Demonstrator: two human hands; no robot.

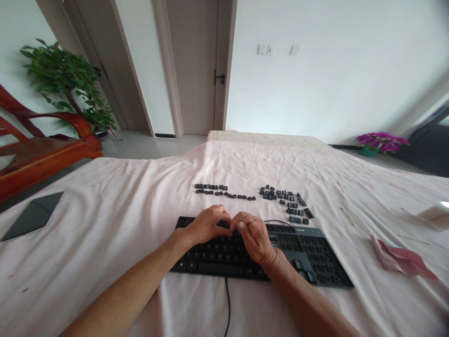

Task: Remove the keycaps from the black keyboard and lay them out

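A black keyboard (308, 255) lies on a pink cloth in front of me. Both hands rest on its upper middle rows, close together. My left hand (206, 224) has its fingers curled down onto the keys near the top edge. My right hand (256, 238) is bent over the keys beside it, fingertips pressed down and partly hidden. What the fingers pinch, if anything, is too small to see. Several loose black keycaps (224, 191) lie in a row beyond the keyboard, and a second cluster of keycaps (289, 201) lies to the right.
The keyboard's cable (228, 304) runs toward me over the pink cloth (105, 234). A dark flat pad (33, 215) lies at the left. A reddish folded piece (403, 260) lies at the right. A wooden chair (45, 150) and a plant (70, 79) stand left.
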